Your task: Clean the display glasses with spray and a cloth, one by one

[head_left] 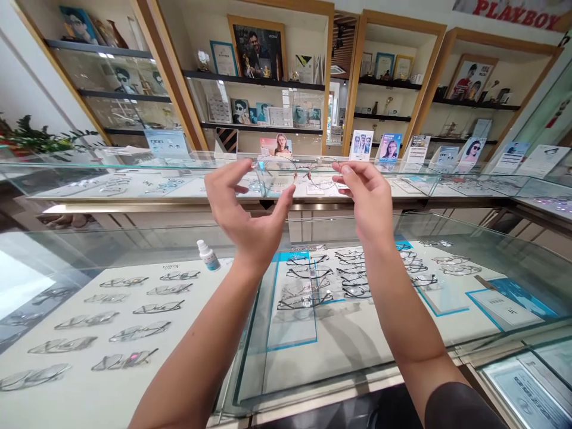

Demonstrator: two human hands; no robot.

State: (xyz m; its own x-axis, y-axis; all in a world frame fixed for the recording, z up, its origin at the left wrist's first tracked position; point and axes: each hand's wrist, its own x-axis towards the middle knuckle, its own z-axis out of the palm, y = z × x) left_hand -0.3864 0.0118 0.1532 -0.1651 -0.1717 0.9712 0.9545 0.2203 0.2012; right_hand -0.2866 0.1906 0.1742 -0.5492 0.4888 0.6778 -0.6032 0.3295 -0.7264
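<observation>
**Holding thin-rimmed eyeglasses (pixel 320 177) at upper centre**

Nearly loses them against the glass showcase (pixel 147 207) behind; cuts off the dark sleeve (pixel 467 408) at lower right. Leaves open room between raised forearms (pixel 203 336), above the lower surface (pixel 335 360). Pinches one end in the fingers of the right hand (pixel 372 199). Curves the left hand (pixel 243 223) loosely about the other lens (pixel 277 177); cannot tell whether gripping.

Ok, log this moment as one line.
right hand: pinching eyeglasses at one side | left hand: spread by other side, contact unclear | nearby: glass display case, spray bottle
</observation>
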